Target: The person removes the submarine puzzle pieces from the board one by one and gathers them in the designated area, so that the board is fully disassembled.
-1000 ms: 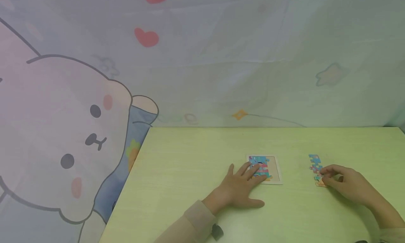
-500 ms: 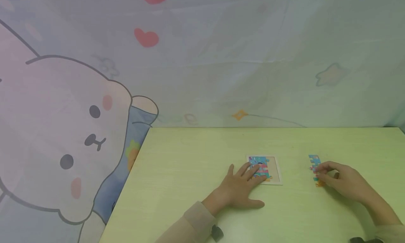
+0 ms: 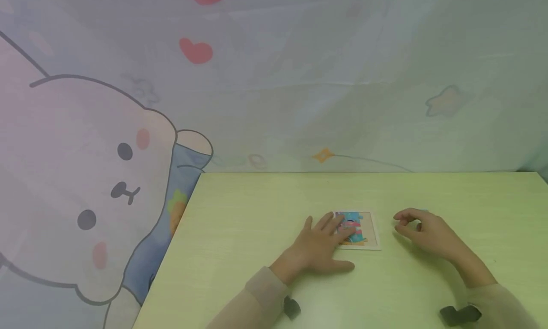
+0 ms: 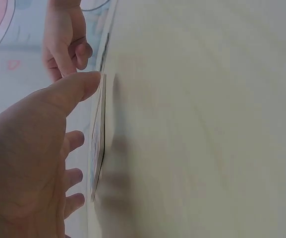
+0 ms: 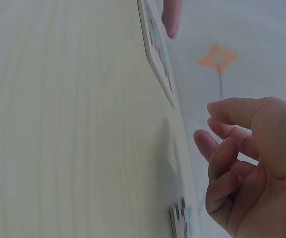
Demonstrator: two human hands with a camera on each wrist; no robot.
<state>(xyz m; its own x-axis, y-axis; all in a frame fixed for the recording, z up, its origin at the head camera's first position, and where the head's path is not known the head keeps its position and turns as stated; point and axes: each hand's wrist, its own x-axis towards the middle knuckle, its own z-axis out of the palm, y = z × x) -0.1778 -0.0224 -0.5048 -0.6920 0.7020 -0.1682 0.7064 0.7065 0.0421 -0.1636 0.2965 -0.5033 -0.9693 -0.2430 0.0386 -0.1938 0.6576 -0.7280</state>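
A small square jigsaw puzzle (image 3: 353, 227) with a pale frame lies on the table, its left part filled with colourful pieces and its right part bare. My left hand (image 3: 318, 245) spreads its fingers over the left side of the puzzle; in the left wrist view the thumb (image 4: 83, 89) stands out beside the frame. To the right of the frame, my right hand (image 3: 432, 236) is above the table with loosely bent fingers, and no piece shows between them. A strip of joined puzzle pieces (image 5: 182, 220) lies below it, mostly hidden by that hand in the head view.
The light yellow-green tabletop (image 3: 257, 205) ends at a hanging cloth (image 3: 274, 100) printed with a bear, hearts and stars. Dark wrist devices (image 3: 460, 314) sit under both sleeves.
My right hand has left the strip of puzzle pieces and moved left toward the frame. The left hand has shifted slightly up and left, its fingers still spread.
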